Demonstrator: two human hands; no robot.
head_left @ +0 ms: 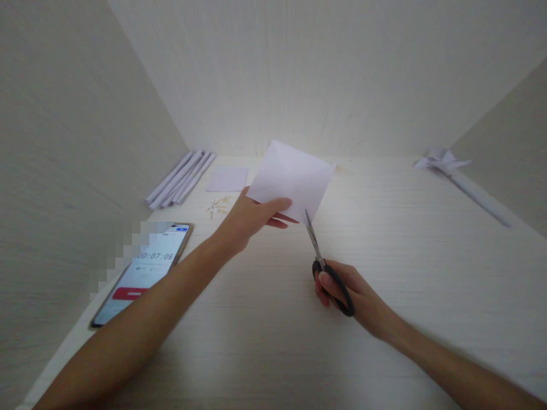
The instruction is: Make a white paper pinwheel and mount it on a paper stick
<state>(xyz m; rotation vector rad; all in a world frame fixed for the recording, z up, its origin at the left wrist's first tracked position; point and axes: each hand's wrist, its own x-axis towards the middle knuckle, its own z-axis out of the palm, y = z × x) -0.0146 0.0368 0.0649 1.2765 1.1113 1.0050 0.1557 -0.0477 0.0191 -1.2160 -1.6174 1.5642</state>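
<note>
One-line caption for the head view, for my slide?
Left hand holds a white paper sheet up while right hand brings black-handled scissors to its lower corner.

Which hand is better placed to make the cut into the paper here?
Right. The right hand holds the black-handled scissors, blades at the paper square's lower edge; the left hand only pinches the sheet.

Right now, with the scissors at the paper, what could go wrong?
1. The left hand pinches the paper at its lower edge, close to the scissors tips; the fingers could get nicked.
2. The paper is held by one corner area only, in the air, so it may bend and the cut may wander.
3. The phone lies by the left forearm and could be knocked.
</note>
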